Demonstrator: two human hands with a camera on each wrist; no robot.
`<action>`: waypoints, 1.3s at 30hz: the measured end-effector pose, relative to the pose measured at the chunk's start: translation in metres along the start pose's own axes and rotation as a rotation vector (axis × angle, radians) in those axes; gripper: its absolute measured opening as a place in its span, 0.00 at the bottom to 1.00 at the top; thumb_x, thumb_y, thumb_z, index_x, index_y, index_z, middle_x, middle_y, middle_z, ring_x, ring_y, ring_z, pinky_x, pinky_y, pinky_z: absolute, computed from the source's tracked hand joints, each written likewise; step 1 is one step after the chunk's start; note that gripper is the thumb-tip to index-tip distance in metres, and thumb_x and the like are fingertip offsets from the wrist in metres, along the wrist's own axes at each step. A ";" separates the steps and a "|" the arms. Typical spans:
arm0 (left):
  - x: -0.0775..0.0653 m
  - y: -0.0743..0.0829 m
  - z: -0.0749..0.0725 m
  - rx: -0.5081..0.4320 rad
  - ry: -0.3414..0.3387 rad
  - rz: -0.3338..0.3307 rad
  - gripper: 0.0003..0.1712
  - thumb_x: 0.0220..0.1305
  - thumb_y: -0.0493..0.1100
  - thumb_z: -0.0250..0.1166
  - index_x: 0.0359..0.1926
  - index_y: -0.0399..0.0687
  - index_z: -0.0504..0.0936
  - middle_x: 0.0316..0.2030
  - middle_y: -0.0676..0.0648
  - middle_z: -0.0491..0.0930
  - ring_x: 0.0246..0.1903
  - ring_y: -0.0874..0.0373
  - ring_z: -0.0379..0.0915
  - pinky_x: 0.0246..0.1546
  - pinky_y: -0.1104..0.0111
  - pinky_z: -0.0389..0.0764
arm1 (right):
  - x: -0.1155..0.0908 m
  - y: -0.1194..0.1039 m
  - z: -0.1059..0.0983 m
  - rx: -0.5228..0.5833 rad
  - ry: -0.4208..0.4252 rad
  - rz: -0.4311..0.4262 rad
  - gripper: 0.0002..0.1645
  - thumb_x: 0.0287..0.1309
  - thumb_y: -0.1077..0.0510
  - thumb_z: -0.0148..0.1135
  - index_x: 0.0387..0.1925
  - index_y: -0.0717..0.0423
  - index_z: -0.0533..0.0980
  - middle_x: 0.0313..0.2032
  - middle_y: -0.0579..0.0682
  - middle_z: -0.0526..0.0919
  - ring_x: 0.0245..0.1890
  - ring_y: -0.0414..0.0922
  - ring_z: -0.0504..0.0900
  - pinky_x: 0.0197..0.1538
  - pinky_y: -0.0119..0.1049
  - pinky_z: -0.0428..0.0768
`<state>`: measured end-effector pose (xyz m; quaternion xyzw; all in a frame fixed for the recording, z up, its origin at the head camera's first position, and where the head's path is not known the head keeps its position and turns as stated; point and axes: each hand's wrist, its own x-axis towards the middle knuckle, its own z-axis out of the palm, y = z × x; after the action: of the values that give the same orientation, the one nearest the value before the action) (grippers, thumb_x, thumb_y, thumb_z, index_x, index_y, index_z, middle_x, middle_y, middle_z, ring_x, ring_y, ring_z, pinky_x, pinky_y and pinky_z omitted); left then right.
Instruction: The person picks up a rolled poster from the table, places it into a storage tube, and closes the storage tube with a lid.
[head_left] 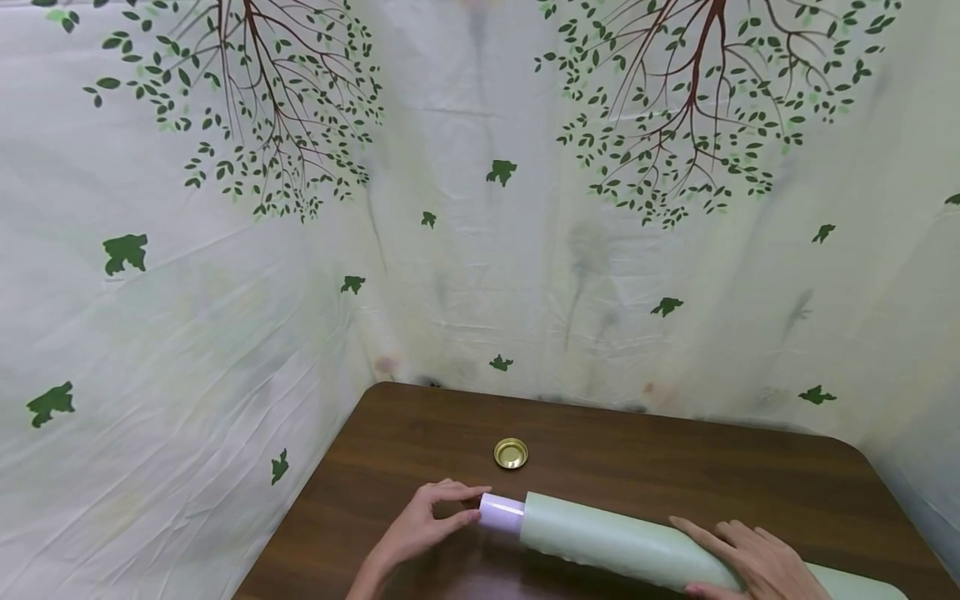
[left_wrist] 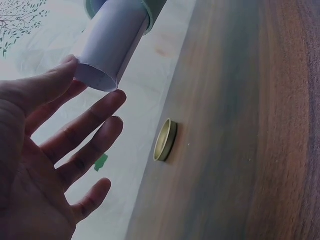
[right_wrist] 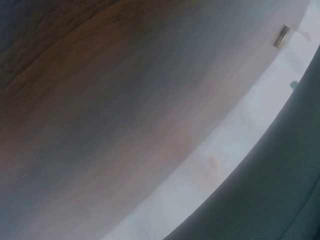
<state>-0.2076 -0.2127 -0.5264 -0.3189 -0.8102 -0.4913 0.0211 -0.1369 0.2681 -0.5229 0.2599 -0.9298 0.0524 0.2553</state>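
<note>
A long pale green tube (head_left: 615,537) lies across the front of the head view, its right end running off the lower edge. From its left end sticks out a rolled sheet of white paper (head_left: 501,513). My left hand (head_left: 423,525) pinches the outer end of the paper roll (left_wrist: 111,42) between thumb and forefinger; the other fingers are spread in the left wrist view. Farther right, my right hand (head_left: 757,558) grips the tube, thumb on the near side. Only the tube's dark-looking side (right_wrist: 270,190) shows in the right wrist view; that hand is hidden there.
A round gold cap (head_left: 511,453) lies hollow side up on the brown wooden table (head_left: 675,454), just beyond the paper roll. Behind the table and along its left side hangs a pale cloth (head_left: 465,275) printed with trees and leaves.
</note>
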 end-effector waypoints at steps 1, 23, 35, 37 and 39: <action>0.000 0.000 0.001 0.002 -0.003 -0.007 0.19 0.70 0.45 0.69 0.60 0.50 0.86 0.48 0.51 0.89 0.46 0.54 0.82 0.49 0.64 0.80 | 0.001 0.000 0.000 -0.007 0.003 -0.008 0.45 0.44 0.26 0.74 0.67 0.25 0.75 0.31 0.23 0.64 0.26 0.23 0.52 0.28 0.25 0.57; 0.011 0.008 0.038 -0.051 -0.070 -0.041 0.20 0.72 0.47 0.67 0.60 0.46 0.85 0.49 0.47 0.89 0.49 0.51 0.83 0.55 0.65 0.79 | 0.001 0.001 0.009 -0.001 0.104 -0.087 0.43 0.43 0.24 0.73 0.63 0.30 0.80 0.29 0.24 0.61 0.27 0.23 0.51 0.31 0.22 0.55; 0.012 0.007 0.049 -0.058 -0.022 -0.084 0.21 0.72 0.49 0.67 0.61 0.48 0.85 0.50 0.49 0.89 0.51 0.55 0.84 0.56 0.70 0.78 | 0.005 0.004 0.006 -0.038 0.121 -0.134 0.41 0.49 0.21 0.67 0.63 0.30 0.79 0.29 0.25 0.63 0.29 0.24 0.55 0.31 0.23 0.57; 0.011 0.006 0.050 -0.060 -0.018 -0.086 0.21 0.71 0.49 0.68 0.61 0.47 0.85 0.49 0.49 0.89 0.49 0.58 0.84 0.56 0.70 0.77 | 0.005 0.005 0.007 -0.032 0.135 -0.147 0.41 0.49 0.21 0.66 0.63 0.30 0.80 0.29 0.25 0.65 0.29 0.24 0.57 0.31 0.23 0.58; 0.011 0.006 0.051 -0.058 -0.016 -0.089 0.21 0.71 0.49 0.68 0.61 0.47 0.85 0.48 0.49 0.89 0.48 0.61 0.83 0.56 0.70 0.78 | 0.005 0.006 0.008 -0.024 0.148 -0.157 0.41 0.49 0.21 0.66 0.63 0.30 0.80 0.30 0.25 0.67 0.29 0.24 0.59 0.30 0.23 0.59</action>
<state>-0.1990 -0.1637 -0.5443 -0.2869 -0.8091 -0.5125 -0.0164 -0.1470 0.2689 -0.5272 0.3242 -0.8857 0.0404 0.3298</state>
